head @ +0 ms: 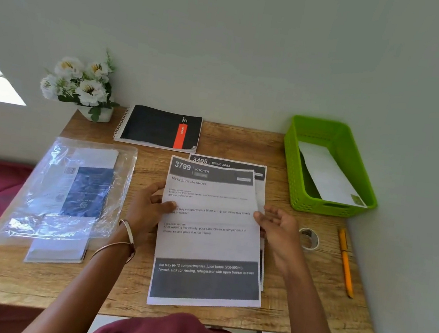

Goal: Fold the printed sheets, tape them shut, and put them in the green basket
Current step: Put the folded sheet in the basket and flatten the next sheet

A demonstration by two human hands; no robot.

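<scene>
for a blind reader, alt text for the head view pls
Two hands, left and right, hold the edges of a printed sheet on a wooden table. A green basket holding a folded sheet sits far right, tape nearby.

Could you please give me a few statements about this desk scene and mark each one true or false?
1. The left hand pinches the left edge of the top sheet, thumb on the print. True.
2. The green basket holds nothing. False: a folded white sheet already lies in it.
3. The tape roll lies between the right hand and the orange pen. True.
4. The top sheet is headed DINING AREA. False: it reads KITCHEN; the second sheet beneath it reads DINING AREA.
5. The black notebook lies open. False: it is closed.
</scene>
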